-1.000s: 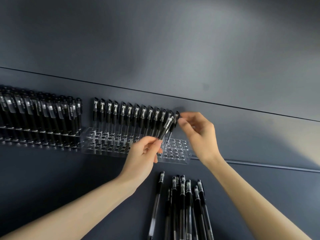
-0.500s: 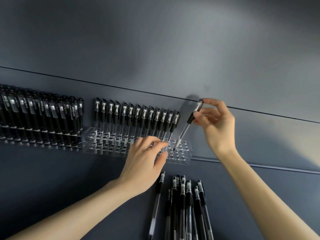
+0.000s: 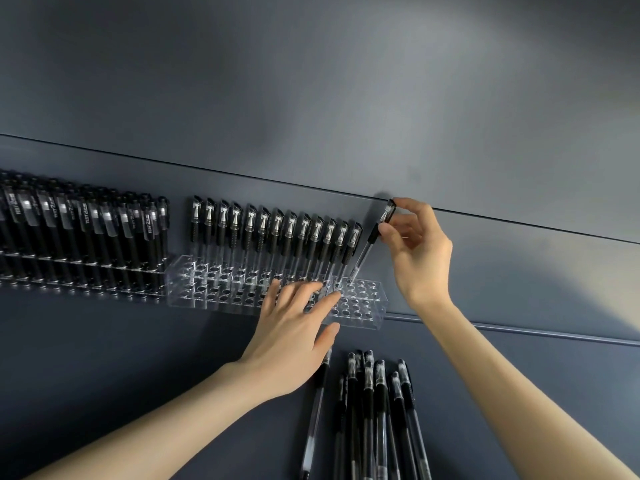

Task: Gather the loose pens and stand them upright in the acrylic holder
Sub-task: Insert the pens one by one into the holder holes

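Head view: right hand (image 3: 420, 251) pinches a tilted pen (image 3: 372, 242) at centre right, tip in the holder (image 3: 363, 306). Left hand (image 3: 294, 327), fingers spread, rests flat on the holder.

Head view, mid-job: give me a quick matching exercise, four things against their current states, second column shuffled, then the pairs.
Things:
1. left hand
2. right hand
3. pen in the right hand
4. loose pens

States:
A. lying flat on the dark surface
B. tilted, lower end at a hole near the right end of the acrylic holder
C. pinching a pen by its capped top
D. spread flat on the holder, holding nothing

Pairs: 1-D, 2-C, 3-B, 4-A
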